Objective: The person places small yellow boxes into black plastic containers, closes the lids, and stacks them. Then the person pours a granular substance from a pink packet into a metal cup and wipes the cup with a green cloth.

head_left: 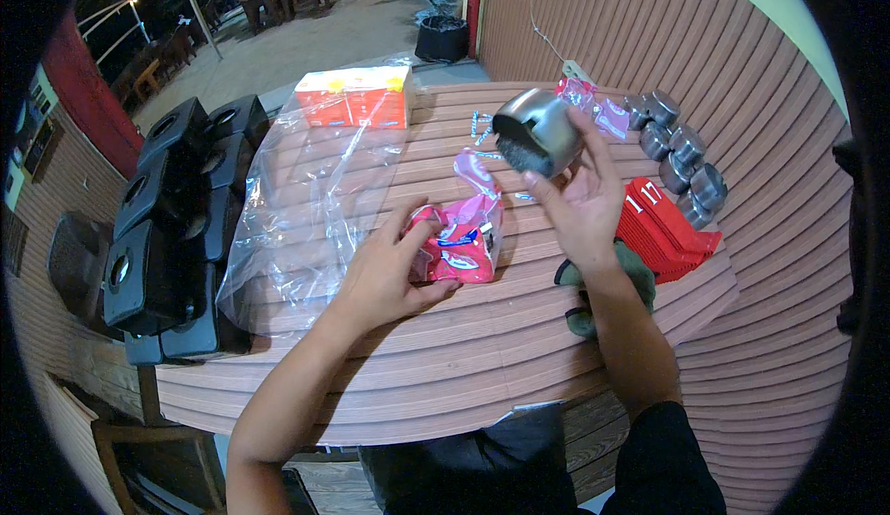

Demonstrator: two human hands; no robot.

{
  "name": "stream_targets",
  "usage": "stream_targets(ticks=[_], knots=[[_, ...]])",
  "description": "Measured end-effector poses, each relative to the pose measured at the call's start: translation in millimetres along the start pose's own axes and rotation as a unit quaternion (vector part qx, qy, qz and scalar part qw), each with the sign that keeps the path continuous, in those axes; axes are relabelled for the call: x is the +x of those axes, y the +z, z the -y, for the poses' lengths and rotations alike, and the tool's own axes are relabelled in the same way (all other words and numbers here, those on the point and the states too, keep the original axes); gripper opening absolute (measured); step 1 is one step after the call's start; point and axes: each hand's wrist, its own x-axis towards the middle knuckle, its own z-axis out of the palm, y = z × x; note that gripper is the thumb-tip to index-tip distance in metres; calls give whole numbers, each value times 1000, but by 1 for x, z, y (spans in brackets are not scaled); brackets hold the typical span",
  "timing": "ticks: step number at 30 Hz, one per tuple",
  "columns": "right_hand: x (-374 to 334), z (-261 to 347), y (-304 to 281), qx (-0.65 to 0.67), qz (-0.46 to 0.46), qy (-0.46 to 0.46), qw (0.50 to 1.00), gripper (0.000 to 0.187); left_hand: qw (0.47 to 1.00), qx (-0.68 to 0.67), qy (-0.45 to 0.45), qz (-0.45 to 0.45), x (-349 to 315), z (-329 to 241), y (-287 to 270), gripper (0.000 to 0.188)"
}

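My right hand (587, 190) grips a round, shiny metal pot (547, 130) by its right side and holds it tilted above the table. Its dark opening faces left, and something greyish shows inside that I cannot make out clearly. My left hand (394, 269) rests on the table, its fingers curled around the left side of a pink plastic packet (468, 241). The torn upper end of the packet points away from me. Small blue-and-white striped strips (482, 126) lie just beyond it.
At the left stand stacked black boxes (148, 274) with round holes. Clear plastic sheeting (297, 228) spreads beside them, near an orange-and-white carton (357, 98). To the right are several metal pots (686, 144), a red knitted cloth (663, 228), a dark green cloth (635, 279) and another pink wrapper (607, 116).
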Motion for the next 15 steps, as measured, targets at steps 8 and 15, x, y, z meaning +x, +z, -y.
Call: stream_targets(ticks=[8, 15], knots=[[25, -19, -38, 16, -131, 63, 989, 84, 990, -83, 2, 110, 17, 1, -40, 44], [18, -64, -68, -37, -110, 301, 947, 54, 952, -232, 23, 200, 26, -11, -56, 34]])
